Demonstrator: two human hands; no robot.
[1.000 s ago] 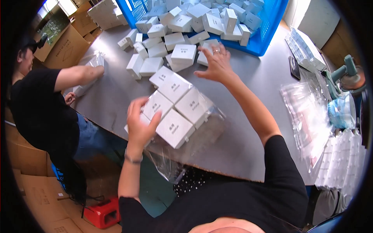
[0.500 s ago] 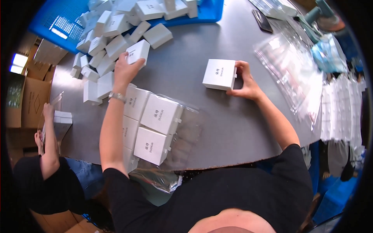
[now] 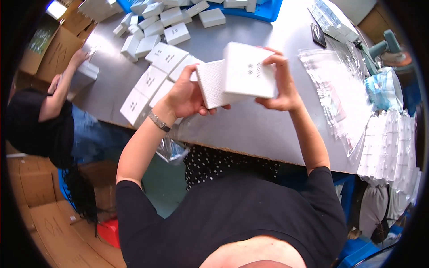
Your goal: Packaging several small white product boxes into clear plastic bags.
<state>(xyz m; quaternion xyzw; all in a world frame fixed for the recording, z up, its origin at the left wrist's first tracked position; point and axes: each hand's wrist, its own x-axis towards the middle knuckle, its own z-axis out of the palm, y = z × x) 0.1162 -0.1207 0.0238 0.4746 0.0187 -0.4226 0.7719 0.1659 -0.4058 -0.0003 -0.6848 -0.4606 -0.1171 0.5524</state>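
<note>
Above the grey table (image 3: pixel 268 127), both my hands hold white pieces close together. My right hand (image 3: pixel 283 85) grips a square white box (image 3: pixel 248 71) by its right side, thumb below and fingers above, its face with small dark print turned up. My left hand (image 3: pixel 187 96) is wrapped round a white box (image 3: pixel 213 85) with a finely ridged face. That piece is partly hidden behind the right-hand box; I cannot tell whether they are two boxes or parts of one. Beside my left wrist, printed white boxes (image 3: pixel 149 81) lie side by side in rows.
Loose white boxes (image 3: pixel 154 29) are heaped at the far left, before a blue plastic crate (image 3: pixel 270 13). Clear plastic bags (image 3: pixel 328 96) and a phone (image 3: pixel 318 35) lie on the right. A co-worker's hand (image 3: pixel 79 58) holds a white box (image 3: pixel 86 73) at the left.
My left hand has come from the heap of boxes to the ridged white piece beside the right-hand box. The right-hand box is now raised and tilted. The view has shifted.
</note>
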